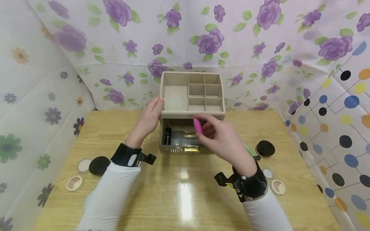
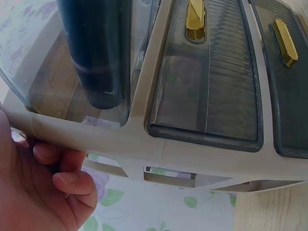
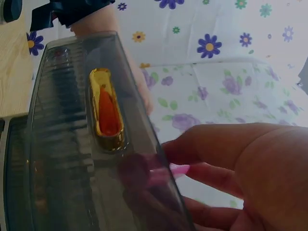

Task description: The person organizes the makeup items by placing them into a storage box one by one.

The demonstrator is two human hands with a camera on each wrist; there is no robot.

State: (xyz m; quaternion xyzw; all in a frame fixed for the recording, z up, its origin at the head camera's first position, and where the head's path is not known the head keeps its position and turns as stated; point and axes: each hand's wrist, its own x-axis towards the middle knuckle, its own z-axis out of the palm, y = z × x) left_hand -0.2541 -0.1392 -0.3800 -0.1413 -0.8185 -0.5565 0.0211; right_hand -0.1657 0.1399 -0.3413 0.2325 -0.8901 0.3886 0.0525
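Observation:
A beige makeup organizer [image 1: 176, 100] with compartments on top stands at the back of the table. Its smoky see-through top drawer [image 1: 177, 141] is pulled out, with a black tube [image 1: 167, 136] at the left inside. My left hand [image 1: 148, 118] holds the organizer's left side; in the left wrist view its fingers [image 2: 76, 185] curl at the beige frame. Over the right part of the drawer, my right hand [image 1: 221, 134] pinches a bright pink tube [image 1: 198, 125] between thumb and fingers. From the right wrist, the drawer front with its gold handle [image 3: 107, 109] partly covers that tube.
On the right lie a black round compact [image 1: 265, 149], a small clear jar [image 1: 268, 173], a three-shade round palette [image 1: 278, 187] and a green stick [image 1: 248, 149]. On the left are an open compact with a black lid [image 1: 99, 165] and another round palette [image 1: 74, 183]. Flowered cloth hangs behind.

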